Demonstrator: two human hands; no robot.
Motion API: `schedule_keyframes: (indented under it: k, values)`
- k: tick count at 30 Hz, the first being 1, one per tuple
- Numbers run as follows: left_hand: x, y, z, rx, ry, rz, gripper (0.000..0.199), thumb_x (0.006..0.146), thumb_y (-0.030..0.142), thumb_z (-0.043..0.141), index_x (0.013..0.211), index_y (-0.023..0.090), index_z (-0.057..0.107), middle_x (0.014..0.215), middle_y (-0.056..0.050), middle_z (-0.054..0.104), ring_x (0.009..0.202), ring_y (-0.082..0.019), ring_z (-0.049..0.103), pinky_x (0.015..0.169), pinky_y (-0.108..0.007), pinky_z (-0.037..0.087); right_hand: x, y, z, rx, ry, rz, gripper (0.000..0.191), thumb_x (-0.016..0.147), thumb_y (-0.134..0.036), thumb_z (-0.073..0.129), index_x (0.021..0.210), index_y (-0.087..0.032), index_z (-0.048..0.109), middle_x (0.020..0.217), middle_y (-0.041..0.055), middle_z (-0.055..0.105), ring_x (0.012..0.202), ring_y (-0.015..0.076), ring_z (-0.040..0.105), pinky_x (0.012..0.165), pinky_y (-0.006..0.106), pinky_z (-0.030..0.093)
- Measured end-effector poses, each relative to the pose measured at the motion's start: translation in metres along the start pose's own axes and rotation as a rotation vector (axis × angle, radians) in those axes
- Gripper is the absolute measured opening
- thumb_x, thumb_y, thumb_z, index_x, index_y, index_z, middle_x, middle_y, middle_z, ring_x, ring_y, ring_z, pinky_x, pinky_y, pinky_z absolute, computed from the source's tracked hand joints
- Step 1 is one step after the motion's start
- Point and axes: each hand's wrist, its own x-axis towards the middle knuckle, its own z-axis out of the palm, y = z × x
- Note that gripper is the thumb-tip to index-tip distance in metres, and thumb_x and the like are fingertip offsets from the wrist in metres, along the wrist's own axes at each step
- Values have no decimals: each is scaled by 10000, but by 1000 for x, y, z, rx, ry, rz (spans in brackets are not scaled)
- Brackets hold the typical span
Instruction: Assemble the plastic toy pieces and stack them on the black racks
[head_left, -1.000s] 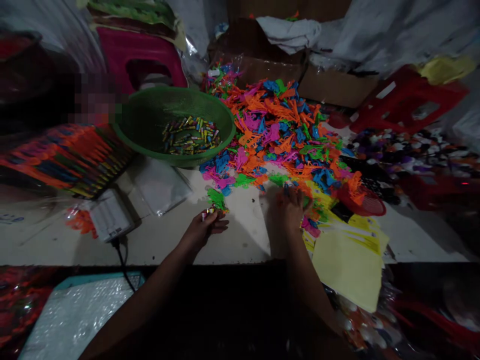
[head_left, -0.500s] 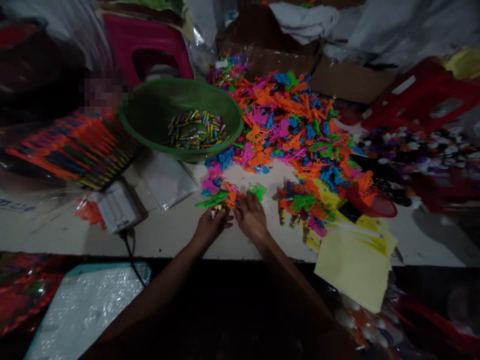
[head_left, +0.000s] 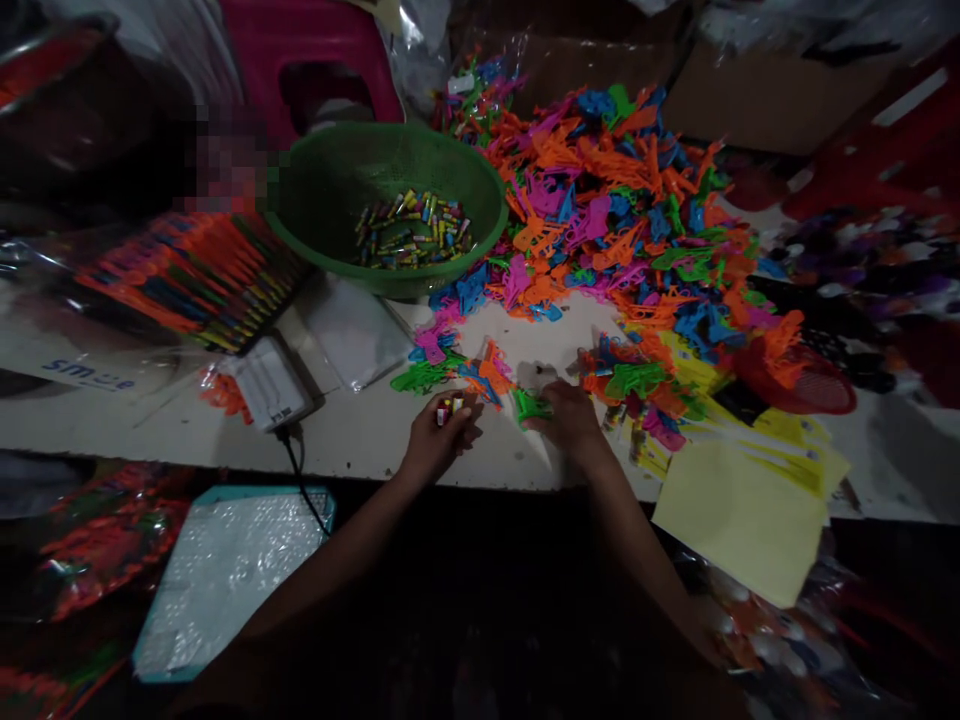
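Over tbl (head_left: pixel 360 425), L grip (head_left: pixel 435 437) clasps tubes (head_left: pixel 457 404).

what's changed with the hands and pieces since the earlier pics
The right hand left the cluster of plastic pieces on the right, moved left, and is now at a green piece, which has come nearer the person; whether it is gripped is unclear. The left hand still holds small printed tubes; the green basket stayed put.

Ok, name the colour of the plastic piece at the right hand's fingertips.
The plastic piece is green, clearest in the head view.
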Motion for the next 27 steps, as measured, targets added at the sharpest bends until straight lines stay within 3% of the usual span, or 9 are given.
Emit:
schedule_keyframes:
  k: [3, 6, 8, 12, 16, 21, 24, 27]
  values:
    - [-8, 6, 6, 78, -97, -56, 437, 654, 364, 675, 1016, 169, 529, 540, 38, 551, 391, -76, 499, 321, -143, 282, -18, -13, 2, 450, 138, 153, 283, 657, -418, 639, 760, -158, 596, 707, 33, 631, 672, 175, 576, 637, 300, 449]
    - [-11, 17, 16, 81, -227, -78, 402, 652, 351, 682, 979, 160, 547, 598, 9, 592, 392, -66, 491, 309, -141, 253, -29, -34, 2, 986, 282, 230, 321, 691, -486, 584, 757, -172, 571, 645, -11, 600, 555, 119, 528, 540, 248, 427]
    - [-13, 23, 22, 72, -290, -66, 397, 660, 357, 675, 981, 160, 549, 685, -17, 627, 415, -65, 504, 310, -142, 256, -35, -47, 1, 1149, 303, 218, 297, 695, -469, 592, 741, -176, 573, 629, -22, 591, 547, 108, 519, 530, 236, 423]
    - [-15, 23, 25, 80, -307, -60, 397, 663, 364, 673, 977, 152, 555, 708, -24, 634, 416, -62, 495, 320, -149, 260, -44, -60, -1, 1116, 281, 141, 249, 712, -418, 598, 676, -173, 570, 607, -26, 571, 550, 96, 499, 544, 225, 418]
    - [-20, 15, 24, 110, -199, -39, 352, 647, 342, 685, 930, 163, 577, 645, 7, 617, 443, -77, 505, 392, -178, 355, -44, -62, 4, 1025, 258, 136, 243, 717, -406, 590, 660, -172, 552, 611, -25, 567, 557, 96, 494, 533, 217, 404]
    - [-28, 14, 28, 298, -54, 137, 263, 630, 273, 700, 878, 208, 640, 895, -36, 676, 783, -180, 612, 726, -282, 479, -41, -68, 15, 1039, 367, 242, 249, 704, -414, 577, 719, -168, 547, 585, -26, 550, 524, 91, 474, 496, 207, 386]
    - [-31, 15, 30, 314, -113, 194, 289, 623, 239, 707, 908, 228, 659, 1042, -53, 650, 994, -232, 574, 927, -344, 406, -46, -71, 24, 1115, 490, 317, 256, 700, -418, 573, 731, -167, 532, 577, -21, 541, 520, 95, 476, 497, 212, 389]
    - [-34, 14, 31, 330, -211, 211, 299, 644, 229, 688, 941, 226, 663, 1088, -66, 632, 1056, -242, 547, 969, -368, 377, -50, -70, 32, 1170, 519, 340, 265, 688, -421, 588, 724, -167, 524, 593, -22, 537, 533, 95, 479, 518, 219, 397]
